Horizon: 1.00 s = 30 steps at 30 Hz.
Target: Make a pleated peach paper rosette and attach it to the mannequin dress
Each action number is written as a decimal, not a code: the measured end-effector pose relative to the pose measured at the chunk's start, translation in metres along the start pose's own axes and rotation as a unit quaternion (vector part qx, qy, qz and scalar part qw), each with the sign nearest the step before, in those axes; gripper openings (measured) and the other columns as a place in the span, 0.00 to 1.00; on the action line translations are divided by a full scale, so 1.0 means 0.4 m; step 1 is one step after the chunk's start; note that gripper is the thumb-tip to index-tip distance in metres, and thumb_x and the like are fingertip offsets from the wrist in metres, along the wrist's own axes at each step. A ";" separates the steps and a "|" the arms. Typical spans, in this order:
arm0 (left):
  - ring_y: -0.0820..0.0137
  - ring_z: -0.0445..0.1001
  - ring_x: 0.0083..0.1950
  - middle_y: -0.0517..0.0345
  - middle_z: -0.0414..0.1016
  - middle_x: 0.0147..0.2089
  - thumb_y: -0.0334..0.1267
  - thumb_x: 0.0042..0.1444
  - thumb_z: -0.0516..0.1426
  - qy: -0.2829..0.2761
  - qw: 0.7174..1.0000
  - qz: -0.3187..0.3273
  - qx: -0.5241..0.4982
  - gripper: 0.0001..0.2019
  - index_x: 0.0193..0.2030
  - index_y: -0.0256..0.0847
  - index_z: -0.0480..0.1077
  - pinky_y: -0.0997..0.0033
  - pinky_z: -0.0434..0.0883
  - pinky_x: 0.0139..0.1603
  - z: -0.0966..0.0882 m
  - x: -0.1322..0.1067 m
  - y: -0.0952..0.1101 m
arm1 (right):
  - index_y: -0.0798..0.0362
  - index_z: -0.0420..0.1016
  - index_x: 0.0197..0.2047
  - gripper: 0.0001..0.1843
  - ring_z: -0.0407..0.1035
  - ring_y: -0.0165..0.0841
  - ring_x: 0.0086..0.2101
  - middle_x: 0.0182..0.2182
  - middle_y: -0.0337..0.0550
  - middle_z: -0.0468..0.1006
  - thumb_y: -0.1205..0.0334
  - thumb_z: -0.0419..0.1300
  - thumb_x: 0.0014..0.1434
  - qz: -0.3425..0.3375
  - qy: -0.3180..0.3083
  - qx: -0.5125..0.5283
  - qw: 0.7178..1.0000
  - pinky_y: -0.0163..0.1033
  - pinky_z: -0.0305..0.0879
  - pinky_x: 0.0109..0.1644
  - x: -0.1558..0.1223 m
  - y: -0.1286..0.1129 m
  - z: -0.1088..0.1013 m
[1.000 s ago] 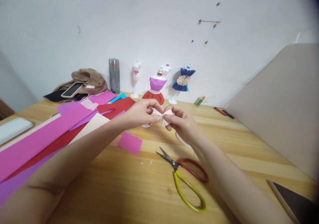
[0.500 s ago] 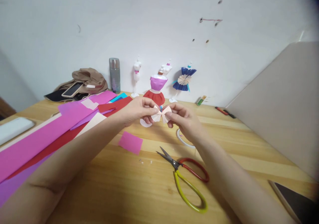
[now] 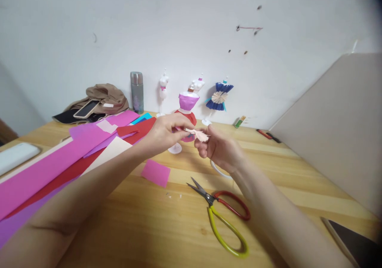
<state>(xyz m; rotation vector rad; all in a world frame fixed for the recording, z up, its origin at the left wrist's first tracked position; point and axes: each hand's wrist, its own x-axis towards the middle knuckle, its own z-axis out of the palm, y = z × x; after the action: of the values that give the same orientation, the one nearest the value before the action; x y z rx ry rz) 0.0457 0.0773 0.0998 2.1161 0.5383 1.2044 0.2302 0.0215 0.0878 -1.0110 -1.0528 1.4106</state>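
A pale peach pleated paper bow [image 3: 201, 135] is held above the table, turned so that its folds show edge-on. My left hand [image 3: 168, 133] pinches its left end between thumb and fingers. At the other end, my right hand [image 3: 222, 146] has its fingers curled around the bow's fanned edge. Just behind the bow stands a small dress form in a purple paper top [image 3: 188, 101] and red skirt, its lower part mostly covered by my hands. Scissors [image 3: 210, 198] with one red and one yellow handle lie open below. A pink paper square [image 3: 155, 173] rests to their left.
Long coloured paper strips [image 3: 56, 164] cover the left side. A flask [image 3: 137, 93], a white mannequin [image 3: 163, 87] and a blue-dressed mannequin [image 3: 219, 97] stand along the wall. A white ring [image 3: 219, 170] lies under my right hand. A phone [image 3: 352, 240] sits at the right.
The bow has turned from facing me with both wings spread to edge-on. My right hand has rolled, and its fingers now curl more beneath the bow's right end.
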 end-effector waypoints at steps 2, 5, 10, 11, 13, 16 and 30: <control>0.71 0.76 0.45 0.55 0.81 0.41 0.27 0.55 0.59 -0.009 0.999 0.039 0.024 0.08 0.35 0.41 0.79 0.72 0.72 0.47 -0.001 -0.003 -0.002 | 0.52 0.78 0.33 0.22 0.63 0.25 0.17 0.21 0.36 0.76 0.48 0.76 0.38 -0.028 0.007 -0.004 1.000 0.32 0.57 0.20 -0.006 -0.006 0.005; 0.70 0.76 0.48 0.52 0.80 0.47 0.25 0.55 0.57 -0.011 0.999 0.025 0.021 0.14 0.44 0.41 0.79 0.72 0.73 0.48 -0.005 -0.002 -0.007 | 0.52 0.78 0.32 0.17 0.62 0.23 0.17 0.21 0.35 0.74 0.55 0.75 0.40 -0.086 0.024 -0.041 0.995 0.32 0.57 0.21 -0.014 -0.011 0.012; 0.64 0.76 0.53 0.45 0.69 0.65 0.27 0.46 0.63 -0.100 0.986 -0.086 -0.102 0.34 0.63 0.43 0.69 0.68 0.76 0.46 -0.014 0.009 -0.025 | 0.51 0.77 0.33 0.13 0.64 0.26 0.20 0.20 0.35 0.74 0.57 0.72 0.45 -0.176 0.051 -0.120 0.976 0.34 0.61 0.24 -0.021 -0.014 0.019; 0.64 0.76 0.53 0.45 0.69 0.64 0.28 0.45 0.65 -0.110 0.980 -0.098 -0.133 0.34 0.63 0.43 0.69 0.68 0.76 0.47 -0.015 0.010 -0.027 | 0.51 0.76 0.33 0.12 0.65 0.27 0.20 0.20 0.36 0.74 0.58 0.71 0.45 -0.184 0.050 -0.135 0.972 0.35 0.62 0.25 -0.022 -0.014 0.020; 0.65 0.78 0.49 0.46 0.76 0.56 0.31 0.44 0.67 -0.115 0.970 -0.121 -0.179 0.31 0.58 0.40 0.71 0.68 0.76 0.45 -0.014 0.010 -0.028 | 0.50 0.76 0.34 0.11 0.65 0.27 0.21 0.21 0.36 0.75 0.59 0.70 0.46 -0.189 0.045 -0.157 0.968 0.35 0.63 0.25 -0.025 -0.015 0.021; 0.72 0.77 0.33 0.53 0.78 0.36 0.35 0.49 0.65 -0.112 0.961 -0.152 -0.203 0.17 0.47 0.33 0.75 0.72 0.75 0.35 -0.013 0.007 -0.021 | 0.50 0.76 0.34 0.11 0.65 0.27 0.21 0.20 0.35 0.73 0.60 0.70 0.46 -0.184 0.034 -0.172 0.967 0.35 0.63 0.25 -0.027 -0.017 0.021; 0.75 0.73 0.23 0.55 0.75 0.24 0.34 0.50 0.64 -0.106 0.946 -0.204 -0.228 0.08 0.34 0.31 0.74 0.75 0.72 0.26 0.000 -0.002 -0.005 | 0.49 0.78 0.30 0.08 0.64 0.27 0.19 0.20 0.35 0.74 0.59 0.70 0.45 -0.193 0.065 -0.160 0.966 0.36 0.63 0.23 -0.021 -0.021 0.004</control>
<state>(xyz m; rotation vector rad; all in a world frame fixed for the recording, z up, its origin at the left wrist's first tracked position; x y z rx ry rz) 0.0454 0.0784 0.0978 1.6117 0.5101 0.7648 0.2316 0.0133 0.0967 -1.0412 -1.3231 0.8644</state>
